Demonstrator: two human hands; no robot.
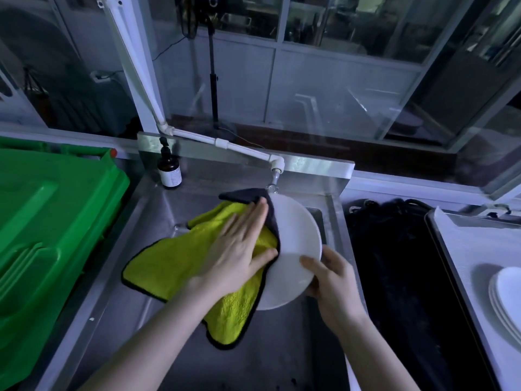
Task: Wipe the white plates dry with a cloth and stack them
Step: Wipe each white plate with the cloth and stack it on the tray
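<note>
A white plate (296, 235) is held tilted on edge above the steel sink counter. My right hand (329, 277) grips its lower right rim, thumb on the face. A yellow cloth with dark edging (180, 266) drapes over the plate's left side and hangs down. My left hand (239, 249) lies flat on the cloth with fingers spread, pressing it against the plate. A stack of white plates (507, 294) sits on a tray at the far right, cut off by the frame edge.
A large green bin lid (48, 221) fills the left. A brown pump bottle (169, 170) stands at the back of the counter. A white pipe and tap (275, 176) hang just behind the plate. A black gap (394, 263) separates the sink from the right tray (451, 241).
</note>
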